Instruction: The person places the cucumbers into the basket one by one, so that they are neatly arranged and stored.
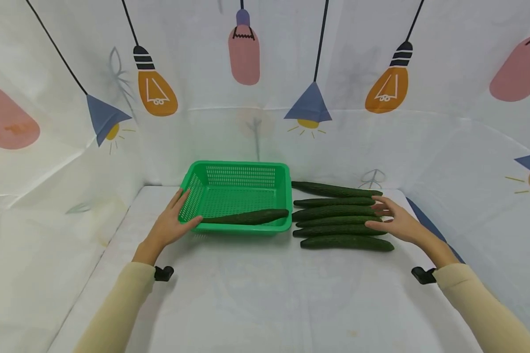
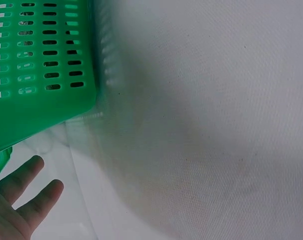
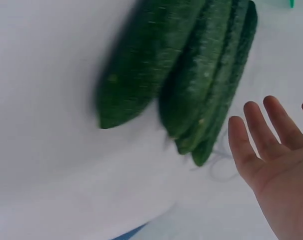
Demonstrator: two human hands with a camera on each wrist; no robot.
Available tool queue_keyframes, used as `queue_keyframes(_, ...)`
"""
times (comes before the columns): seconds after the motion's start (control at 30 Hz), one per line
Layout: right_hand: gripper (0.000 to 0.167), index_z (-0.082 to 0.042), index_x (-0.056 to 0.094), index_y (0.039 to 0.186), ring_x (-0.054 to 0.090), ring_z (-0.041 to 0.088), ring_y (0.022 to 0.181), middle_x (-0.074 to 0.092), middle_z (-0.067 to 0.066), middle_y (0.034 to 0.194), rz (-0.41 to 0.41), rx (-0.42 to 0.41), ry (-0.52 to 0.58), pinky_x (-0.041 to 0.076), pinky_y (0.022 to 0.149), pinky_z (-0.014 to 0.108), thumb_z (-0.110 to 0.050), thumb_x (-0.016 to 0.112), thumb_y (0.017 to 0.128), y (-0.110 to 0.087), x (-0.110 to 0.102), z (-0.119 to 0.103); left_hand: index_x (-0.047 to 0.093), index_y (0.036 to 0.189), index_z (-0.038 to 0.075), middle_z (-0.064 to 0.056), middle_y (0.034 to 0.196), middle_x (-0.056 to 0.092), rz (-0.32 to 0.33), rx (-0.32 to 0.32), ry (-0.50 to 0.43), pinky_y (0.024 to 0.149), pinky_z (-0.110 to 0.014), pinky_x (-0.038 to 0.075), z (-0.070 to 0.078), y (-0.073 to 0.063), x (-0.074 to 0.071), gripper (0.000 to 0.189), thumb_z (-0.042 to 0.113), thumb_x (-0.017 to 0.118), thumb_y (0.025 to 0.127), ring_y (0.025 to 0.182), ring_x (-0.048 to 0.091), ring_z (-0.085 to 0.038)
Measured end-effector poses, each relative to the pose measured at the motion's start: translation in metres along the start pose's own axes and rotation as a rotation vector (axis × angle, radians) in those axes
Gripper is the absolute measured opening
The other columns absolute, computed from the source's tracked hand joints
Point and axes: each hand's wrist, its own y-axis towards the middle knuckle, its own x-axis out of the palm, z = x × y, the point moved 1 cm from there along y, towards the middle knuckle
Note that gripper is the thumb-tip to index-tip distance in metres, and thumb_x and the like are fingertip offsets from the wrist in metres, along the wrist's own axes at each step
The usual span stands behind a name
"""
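A green plastic basket (image 1: 247, 229) stands toward the back of the table, with one cucumber (image 1: 251, 216) lying along its front inside. My left hand (image 1: 170, 225) is at the basket's front left corner, fingers spread and thumb near the rim; whether it touches the rim I cannot tell. Right of the basket, several cucumbers (image 1: 335, 229) lie side by side, their left ends toward the basket. Over their right ends hovers my right hand (image 1: 399, 223), its fingers apart and holding nothing. In the right wrist view its fingers are extended beside the cucumbers (image 3: 186, 95).
A white cloth covers the table (image 1: 247, 294). White sheeting printed with lamps and bulbs rises as a back wall (image 1: 203, 132) close behind the basket, and more hangs on both sides. A dark wrist mount (image 1: 163, 273) sits at the left cuff.
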Motion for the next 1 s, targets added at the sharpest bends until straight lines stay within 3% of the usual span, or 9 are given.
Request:
queue_keyframes(0.5, 0.08, 0.0, 0.037, 0.154, 0.057, 0.049, 0.123, 0.056, 0.028, 0.136, 0.066, 0.045, -0.06, 0.048, 0.097, 0.066, -0.036, 0.076, 0.095, -0.033, 0.034, 0.034, 0.009, 0.168, 0.024, -0.008, 0.175, 0.006, 0.016, 0.007, -0.022, 0.112, -0.076, 0.028, -0.002, 0.001, 0.001, 0.1, 0.06, 0.065, 0.094, 0.154, 0.023, -0.05)
queue_keyframes(0.73, 0.068, -0.001, 0.054, 0.141, 0.062, 0.044, 0.115, 0.064, 0.023, 0.127, 0.103, 0.026, -0.136, 0.053, 0.091, 0.058, -0.038, 0.08, 0.091, -0.036, 0.043, 0.04, 0.007, 0.168, 0.024, -0.009, 0.175, 0.007, 0.023, 0.007, -0.021, 0.113, -0.075, 0.028, -0.002, 0.001, 0.003, 0.102, 0.06, 0.065, 0.093, 0.155, 0.022, -0.048)
queue_keyframes(1.0, 0.063, -0.003, 0.06, 0.138, 0.061, 0.043, 0.117, 0.065, 0.022, 0.128, 0.111, 0.052, -0.128, 0.052, 0.09, 0.058, -0.04, 0.079, 0.091, -0.037, 0.051, 0.045, 0.007, 0.168, 0.026, -0.01, 0.175, 0.008, 0.025, 0.005, -0.025, 0.114, -0.075, 0.028, 0.0, 0.001, 0.002, 0.101, 0.06, 0.066, 0.093, 0.155, 0.021, -0.047)
